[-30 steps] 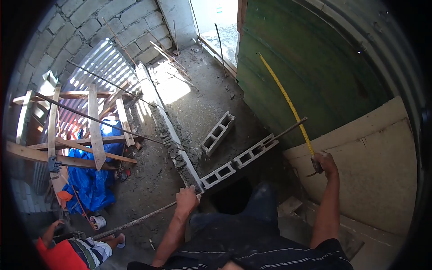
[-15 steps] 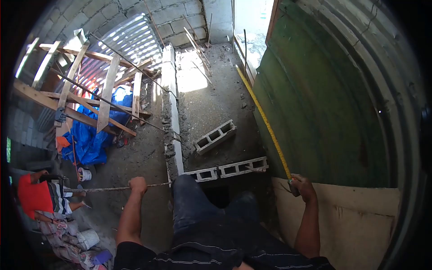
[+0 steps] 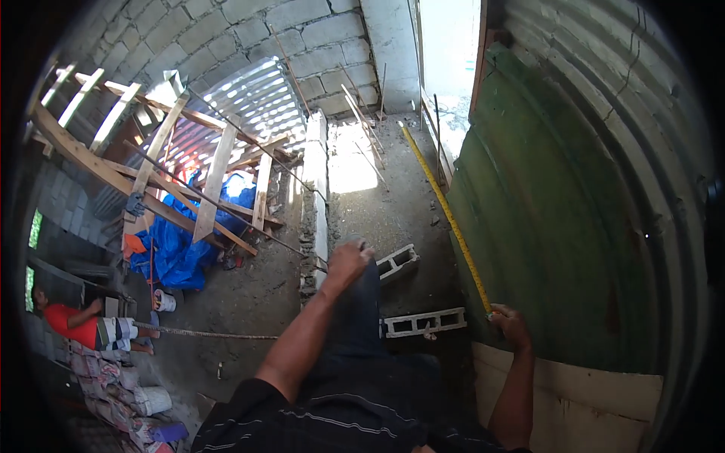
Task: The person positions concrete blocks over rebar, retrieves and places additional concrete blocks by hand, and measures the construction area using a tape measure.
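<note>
My right hand is closed around the case of a tape measure. Its yellow blade runs out from the hand along the green sheet to the far end of the floor. My left hand is over my raised knee, fingers curled, with no object visible in it. Just beyond that knee lies a tilted hollow concrete block, partly hidden by my leg. Nearer me, another hollow block lies across the strip. The low block wall stands left of my left hand.
A steel bar crosses at left, beside a person in a red shirt. Wooden framing and blue tarp fill the upper left. Thin rods stick up at the far end. A green sheet lines the right.
My left hand has let go of the steel bar and moved right and forward over my knee. My right hand keeps hold of the tape measure. The view has shifted.
</note>
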Available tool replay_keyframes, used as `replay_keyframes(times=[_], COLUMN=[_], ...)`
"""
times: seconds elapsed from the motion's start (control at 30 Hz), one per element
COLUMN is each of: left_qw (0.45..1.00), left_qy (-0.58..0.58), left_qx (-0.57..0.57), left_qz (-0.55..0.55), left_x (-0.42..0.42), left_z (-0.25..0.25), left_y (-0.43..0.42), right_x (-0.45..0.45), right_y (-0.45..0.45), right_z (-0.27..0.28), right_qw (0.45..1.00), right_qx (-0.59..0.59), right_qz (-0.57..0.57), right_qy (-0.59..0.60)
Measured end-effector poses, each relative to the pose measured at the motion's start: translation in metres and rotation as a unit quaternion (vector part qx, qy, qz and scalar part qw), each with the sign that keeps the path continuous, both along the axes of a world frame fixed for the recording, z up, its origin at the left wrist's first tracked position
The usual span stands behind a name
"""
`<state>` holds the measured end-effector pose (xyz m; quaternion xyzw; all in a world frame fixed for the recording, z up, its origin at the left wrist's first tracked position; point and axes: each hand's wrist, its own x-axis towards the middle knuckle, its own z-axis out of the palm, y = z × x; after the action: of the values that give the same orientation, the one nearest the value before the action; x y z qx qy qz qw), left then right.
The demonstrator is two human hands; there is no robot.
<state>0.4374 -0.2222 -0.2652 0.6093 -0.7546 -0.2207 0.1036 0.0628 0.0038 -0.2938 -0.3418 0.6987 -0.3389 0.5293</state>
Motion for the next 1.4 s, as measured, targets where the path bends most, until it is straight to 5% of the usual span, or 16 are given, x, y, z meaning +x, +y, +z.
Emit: replay_keyframes(times=[0.1, 0.27, 0.37, 0.4, 0.5, 0.6, 0.63, 0.8, 0.97, 1.07, 1.23, 1.4], left_qw=[0.954, 0.849, 0.688, 0.675, 0.675, 0.701, 0.701, 0.736, 0.712, 0.691, 0.648, 0.668], left_qy=[0.107, 0.19, 0.422, 0.421, 0.413, 0.394, 0.402, 0.409, 0.419, 0.428, 0.445, 0.459], left_qx=[0.176, 0.414, 0.471, 0.496, 0.611, 0.593, 0.586, 0.524, 0.539, 0.561, 0.602, 0.565], left_qz=[-0.216, -0.269, -0.356, -0.348, -0.033, 0.027, 0.054, 0.125, 0.166, 0.159, 0.138, 0.154], left_x=[-0.093, -0.189, -0.202, -0.191, -0.187, -0.185, -0.187, -0.188, -0.196, -0.207, -0.225, -0.221], left_z=[-0.022, -0.058, -0.132, -0.121, -0.097, -0.128, -0.146, -0.232, -0.259, -0.275, -0.257, -0.286], left_y=[-0.048, -0.094, -0.122, -0.124, -0.157, -0.207, -0.228, -0.321, -0.368, -0.369, -0.332, -0.343], right_x=[0.008, 0.03, 0.047, 0.061, 0.087, 0.103, 0.106, 0.087, 0.072, 0.07, 0.059, 0.047], right_y=[-0.025, -0.084, -0.115, -0.122, -0.138, -0.099, -0.085, -0.001, -0.014, -0.018, -0.076, -0.118], right_z=[0.004, 0.018, 0.003, 0.003, 0.022, 0.04, 0.061, 0.146, 0.231, 0.226, 0.194, 0.181], right_qw=[0.998, 0.995, 0.991, 0.99, 0.984, 0.972, 0.966, 0.884, 0.833, 0.841, 0.855, 0.832], right_qx=[0.002, 0.064, 0.042, 0.07, 0.122, 0.087, 0.167, 0.432, 0.496, 0.439, 0.432, 0.488], right_qz=[-0.046, -0.059, -0.054, -0.06, -0.114, -0.073, -0.094, -0.097, -0.147, -0.018, -0.052, 0.036], right_qy=[-0.03, 0.051, 0.118, 0.111, 0.067, 0.206, 0.171, 0.148, 0.194, 0.316, 0.281, 0.262])
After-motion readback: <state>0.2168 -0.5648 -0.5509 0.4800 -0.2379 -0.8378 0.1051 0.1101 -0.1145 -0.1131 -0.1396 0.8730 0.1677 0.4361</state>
